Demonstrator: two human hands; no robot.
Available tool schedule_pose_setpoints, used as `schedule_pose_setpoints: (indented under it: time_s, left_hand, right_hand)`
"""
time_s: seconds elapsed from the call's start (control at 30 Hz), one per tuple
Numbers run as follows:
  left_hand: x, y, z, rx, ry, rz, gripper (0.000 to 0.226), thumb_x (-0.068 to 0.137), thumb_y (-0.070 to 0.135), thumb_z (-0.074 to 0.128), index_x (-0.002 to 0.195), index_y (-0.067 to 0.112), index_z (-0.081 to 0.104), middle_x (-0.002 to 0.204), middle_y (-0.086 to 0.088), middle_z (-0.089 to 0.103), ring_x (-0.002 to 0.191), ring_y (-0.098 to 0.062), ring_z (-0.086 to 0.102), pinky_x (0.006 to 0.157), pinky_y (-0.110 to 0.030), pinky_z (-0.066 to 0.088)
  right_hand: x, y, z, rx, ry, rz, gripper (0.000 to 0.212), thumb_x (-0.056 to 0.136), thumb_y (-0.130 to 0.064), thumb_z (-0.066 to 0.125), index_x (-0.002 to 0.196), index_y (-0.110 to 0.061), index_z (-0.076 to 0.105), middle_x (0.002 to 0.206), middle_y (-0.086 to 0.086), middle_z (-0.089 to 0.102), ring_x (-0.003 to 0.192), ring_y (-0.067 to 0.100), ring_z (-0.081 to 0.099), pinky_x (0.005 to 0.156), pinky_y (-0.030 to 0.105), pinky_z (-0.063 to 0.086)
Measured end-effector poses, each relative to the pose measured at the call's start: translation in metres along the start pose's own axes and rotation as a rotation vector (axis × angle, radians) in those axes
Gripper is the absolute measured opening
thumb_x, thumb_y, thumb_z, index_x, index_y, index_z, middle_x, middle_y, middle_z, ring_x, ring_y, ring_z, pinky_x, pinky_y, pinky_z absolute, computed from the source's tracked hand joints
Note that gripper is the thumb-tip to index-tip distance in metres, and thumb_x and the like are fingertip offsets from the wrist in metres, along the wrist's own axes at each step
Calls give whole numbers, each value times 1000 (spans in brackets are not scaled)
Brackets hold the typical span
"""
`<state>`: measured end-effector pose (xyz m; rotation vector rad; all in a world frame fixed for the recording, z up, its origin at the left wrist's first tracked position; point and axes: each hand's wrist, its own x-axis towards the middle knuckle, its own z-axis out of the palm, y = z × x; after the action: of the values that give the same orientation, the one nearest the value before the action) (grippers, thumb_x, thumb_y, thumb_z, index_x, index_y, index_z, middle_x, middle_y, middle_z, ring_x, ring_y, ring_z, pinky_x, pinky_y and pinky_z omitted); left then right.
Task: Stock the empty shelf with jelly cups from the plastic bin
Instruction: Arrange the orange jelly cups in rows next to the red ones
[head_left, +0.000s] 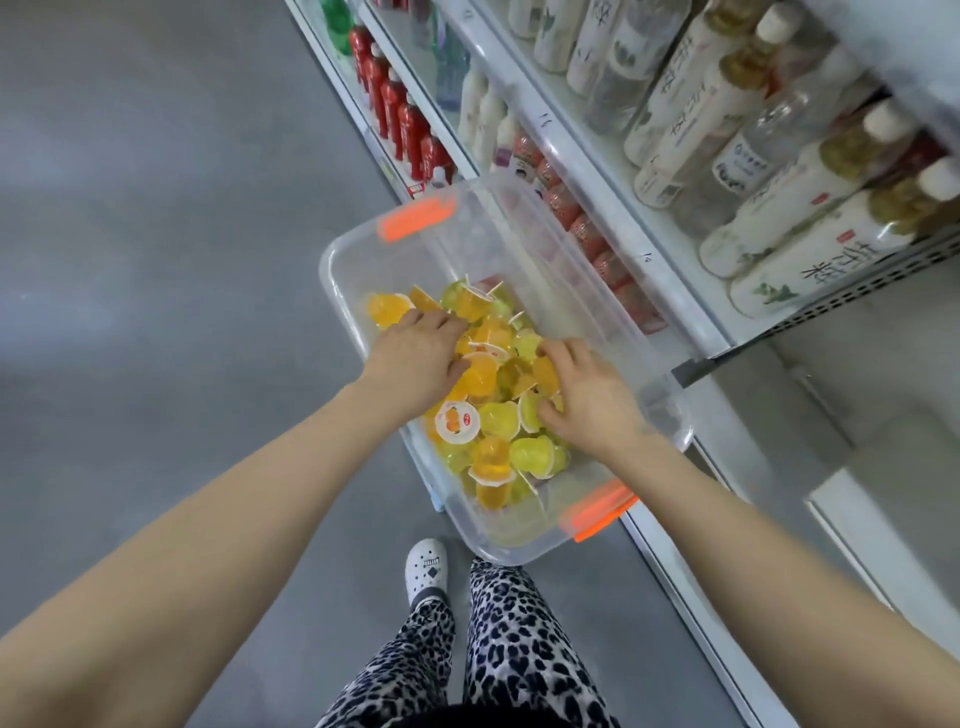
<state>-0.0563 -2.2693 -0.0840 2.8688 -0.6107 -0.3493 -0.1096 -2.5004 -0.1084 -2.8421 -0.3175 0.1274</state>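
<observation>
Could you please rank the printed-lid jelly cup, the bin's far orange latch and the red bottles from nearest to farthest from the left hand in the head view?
1. printed-lid jelly cup, in the bin, right beside the left hand.
2. far orange latch, at the bin's far end.
3. red bottles, well beyond that end.
</observation>
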Motion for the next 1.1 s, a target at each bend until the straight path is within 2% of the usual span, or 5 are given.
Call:
schedule_pose_setpoints:
  time_s: [0.17, 0.47, 0.73, 0.9, 1.1]
  left_hand:
    - [53, 38, 19, 24, -117, -65, 61, 93, 51, 53, 141, 16, 39, 132, -15, 52, 123, -35, 45, 99, -43, 41]
    - [69, 45, 42, -78, -151, -187, 48, 92, 40, 58, 132, 22, 38, 116, -19, 56, 106, -39, 56, 80, -43, 46]
    - [38, 47, 5, -302, 22, -112, 59, 77, 19, 67, 131, 17, 43, 121, -18, 48, 105, -38, 54, 93, -42, 43]
    - [13, 54, -21, -309, 15, -45, 59, 74, 19, 71, 126, 10, 45, 113, -13, 55, 107, -32, 53, 89, -37, 40]
    - [-7, 78, -48, -265, 26, 159, 50, 72, 29, 68, 118, 19, 53, 110, -9, 59, 102, -32, 55, 86, -40, 45]
  right_hand:
    - [-25, 9, -9, -63, 67, 39, 50, 67, -19, 68, 114, -15, 50, 106, 7, 55, 86, 30, 56, 53, 35, 47]
    - [-28, 16, -7, -40, 14, 191, 52, 71, -21, 67, 120, -15, 53, 107, 11, 53, 84, 32, 58, 53, 38, 50]
    - [-34, 6, -15, 145, 105, 283, 49, 73, -17, 69, 122, -19, 58, 105, 10, 53, 87, 31, 59, 59, 33, 46]
    - [-53, -7, -35, 221, 214, 373, 56, 74, -26, 70, 127, -19, 51, 117, 7, 57, 101, 28, 59, 80, 35, 46]
    - [-89, -8, -73, 250, 387, 421, 43, 73, -33, 62, 112, -20, 49, 107, 1, 59, 98, 23, 55, 77, 35, 45]
